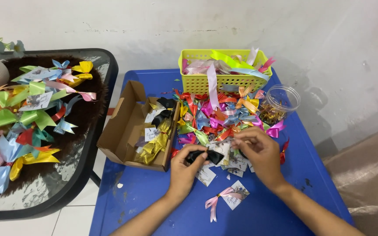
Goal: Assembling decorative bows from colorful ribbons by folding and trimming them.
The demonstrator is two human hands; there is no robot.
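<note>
Care matters here: my left hand (183,168) pinches the black bow (204,156) mid-frame, right hand (259,150) fingers narrow, seemingly empty, so I steady it.

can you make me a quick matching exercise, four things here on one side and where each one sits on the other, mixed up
Things:
1. black bow
2. yellow basket
3. clear jar
4. pink bow with card

Places:
A. back of the blue table
B. alone on the table, near the front edge
C. held in the left hand
D. right of the heap of bows

Pairs: 1-C, 2-A, 3-D, 4-B
</note>
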